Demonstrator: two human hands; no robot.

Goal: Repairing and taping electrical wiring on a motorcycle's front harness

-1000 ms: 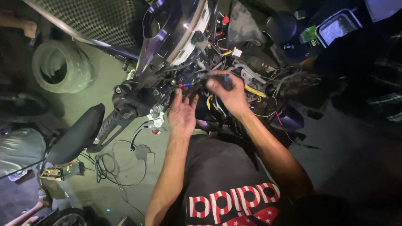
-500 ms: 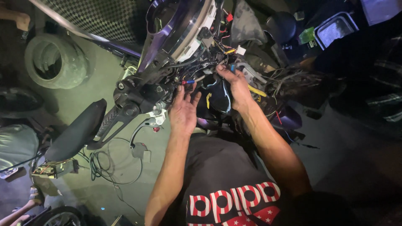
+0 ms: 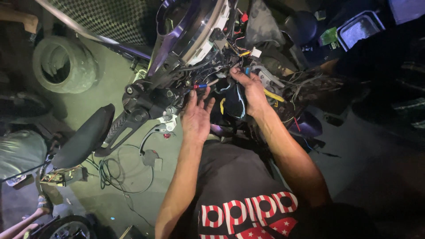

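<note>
Wires (image 3: 230,66) tangle behind the scooter's handlebar (image 3: 146,104). Left hand (image 3: 197,115), fingers spread open, touches them empty. At its two o'clock, right hand (image 3: 252,88) pinches a blue connector (image 3: 247,71).

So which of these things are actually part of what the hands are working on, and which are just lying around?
In hand:
- left hand, open against the wiring
- right hand, fingers in the wires
- wire bundle with coloured connectors
- handlebar of the stripped motorcycle

Lying about:
- tyre on the floor
- black seat
- coiled cable
- checkered panel
</note>
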